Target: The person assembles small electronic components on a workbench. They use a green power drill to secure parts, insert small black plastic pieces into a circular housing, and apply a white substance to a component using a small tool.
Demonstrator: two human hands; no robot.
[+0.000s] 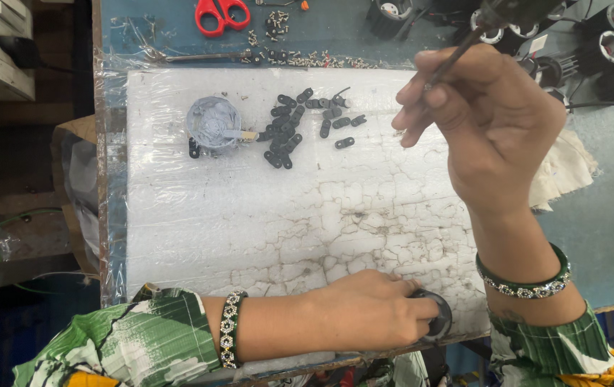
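The left hand (375,312) pressed closed fingers over a small round black part (437,320) at the near edge of the white foam mat (250,215), seemingly light, rigid and best pinched by its rim, while the right hand (482,118) pinched a thin screwdriver (457,54) above the mat's far right.

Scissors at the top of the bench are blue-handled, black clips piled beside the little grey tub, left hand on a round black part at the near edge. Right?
Not quite: the scissors have red handles, not blue, as the head view shows. The rest holds: the black clips lie piled beside the little grey tub, and the left hand rests on a round black part at the near edge.
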